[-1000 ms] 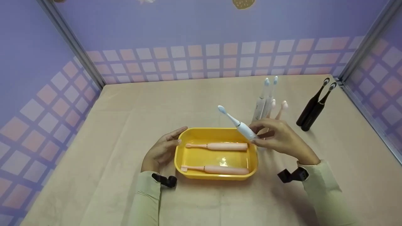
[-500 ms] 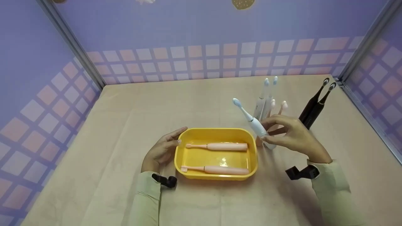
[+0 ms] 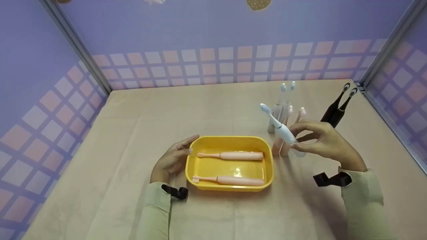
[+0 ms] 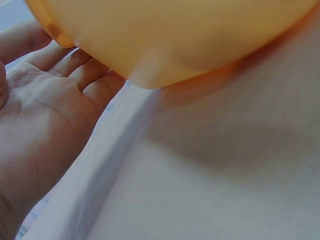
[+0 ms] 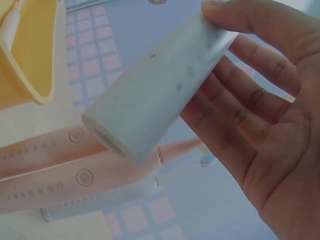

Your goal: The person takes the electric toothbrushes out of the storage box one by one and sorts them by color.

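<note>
A white electric toothbrush with a pale blue brush head is pinched between thumb and fingers of my right hand, raised and tilted to the left. The right wrist view shows the lower body of this toothbrush. At the left end of a yellow plastic box, my left hand touches the rim and outer wall with fairly straight fingers, its palm away from the wall. Two pink electric toothbrushes, a rear one and a front one, lie inside the box, heads to the left.
Behind my right hand stand two pink toothbrushes, partly hidden, and two white ones. Two black toothbrushes stand upright farther right. A beige cloth covers the table, and a tiled-pattern wall closes the back.
My right hand has carried the white toothbrush rightward, from over the box's right rim to beside the standing pink and white toothbrushes. My left hand and the box have stayed put.
</note>
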`<action>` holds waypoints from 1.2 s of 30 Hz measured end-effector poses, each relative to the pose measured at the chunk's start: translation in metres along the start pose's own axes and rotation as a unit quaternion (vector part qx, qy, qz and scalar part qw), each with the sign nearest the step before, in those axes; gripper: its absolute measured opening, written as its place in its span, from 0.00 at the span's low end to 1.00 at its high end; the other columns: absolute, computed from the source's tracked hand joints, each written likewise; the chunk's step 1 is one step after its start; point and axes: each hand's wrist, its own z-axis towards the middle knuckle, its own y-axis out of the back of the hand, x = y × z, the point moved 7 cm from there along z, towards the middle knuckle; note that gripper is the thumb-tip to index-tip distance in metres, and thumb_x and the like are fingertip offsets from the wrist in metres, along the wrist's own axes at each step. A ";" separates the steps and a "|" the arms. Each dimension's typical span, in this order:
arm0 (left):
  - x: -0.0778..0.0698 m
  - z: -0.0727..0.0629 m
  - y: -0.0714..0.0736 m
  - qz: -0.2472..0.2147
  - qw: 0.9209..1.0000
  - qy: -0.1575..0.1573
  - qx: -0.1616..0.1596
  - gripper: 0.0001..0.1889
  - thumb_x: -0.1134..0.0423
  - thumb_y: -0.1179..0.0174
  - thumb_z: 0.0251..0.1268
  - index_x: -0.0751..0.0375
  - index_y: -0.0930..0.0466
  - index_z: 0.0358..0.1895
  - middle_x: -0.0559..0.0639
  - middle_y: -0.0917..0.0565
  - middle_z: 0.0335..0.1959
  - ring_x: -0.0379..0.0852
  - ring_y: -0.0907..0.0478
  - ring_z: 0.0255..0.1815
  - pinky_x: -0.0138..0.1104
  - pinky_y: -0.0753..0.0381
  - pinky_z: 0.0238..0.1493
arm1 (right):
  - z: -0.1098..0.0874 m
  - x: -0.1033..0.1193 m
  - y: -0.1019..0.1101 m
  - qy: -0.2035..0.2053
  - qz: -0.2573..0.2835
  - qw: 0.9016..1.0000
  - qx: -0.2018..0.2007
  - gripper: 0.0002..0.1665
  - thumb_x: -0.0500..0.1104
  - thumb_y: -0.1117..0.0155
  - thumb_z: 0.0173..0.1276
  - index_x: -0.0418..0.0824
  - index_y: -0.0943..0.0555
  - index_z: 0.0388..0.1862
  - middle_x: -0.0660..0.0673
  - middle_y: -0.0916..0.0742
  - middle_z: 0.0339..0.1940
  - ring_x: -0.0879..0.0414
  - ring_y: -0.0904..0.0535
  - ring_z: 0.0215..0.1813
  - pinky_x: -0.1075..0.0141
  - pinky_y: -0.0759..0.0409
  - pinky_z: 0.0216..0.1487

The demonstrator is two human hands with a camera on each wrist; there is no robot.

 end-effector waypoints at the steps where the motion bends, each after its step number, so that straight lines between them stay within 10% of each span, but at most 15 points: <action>1: 0.000 0.000 0.000 -0.001 1.000 0.001 0.000 0.31 0.76 0.56 0.70 0.66 0.49 0.75 0.56 0.29 0.65 0.50 0.27 0.61 0.39 0.24 0.62 | -0.001 0.000 0.002 0.001 0.009 1.000 0.001 0.23 0.22 0.30 0.49 0.33 0.17 0.47 0.50 0.14 0.42 0.64 0.19 0.45 0.72 0.16 0.40; 14: 0.002 0.000 0.001 -0.002 1.000 0.007 -0.006 0.31 0.75 0.55 0.70 0.64 0.49 0.75 0.53 0.29 0.65 0.48 0.27 0.62 0.39 0.25 0.63 | -0.010 -0.014 0.022 -0.026 0.105 0.993 -0.042 0.24 0.16 0.34 0.47 0.25 0.20 0.46 0.45 0.15 0.42 0.59 0.17 0.39 0.72 0.16 0.39; 23: 0.001 -0.001 0.001 0.006 1.000 0.010 -0.012 0.31 0.75 0.54 0.70 0.63 0.48 0.75 0.54 0.29 0.66 0.49 0.27 0.62 0.38 0.23 0.61 | -0.018 -0.028 0.039 -0.113 0.050 0.987 -0.100 0.22 0.19 0.32 0.49 0.27 0.20 0.46 0.47 0.14 0.43 0.56 0.15 0.35 0.70 0.16 0.38; 36: 0.002 -0.001 0.002 0.004 1.000 0.005 -0.006 0.32 0.76 0.55 0.69 0.63 0.48 0.76 0.54 0.29 0.66 0.49 0.27 0.61 0.38 0.23 0.60 | -0.021 -0.044 0.055 -0.062 0.109 0.977 -0.170 0.22 0.20 0.34 0.52 0.24 0.21 0.49 0.51 0.13 0.40 0.63 0.15 0.40 0.76 0.18 0.42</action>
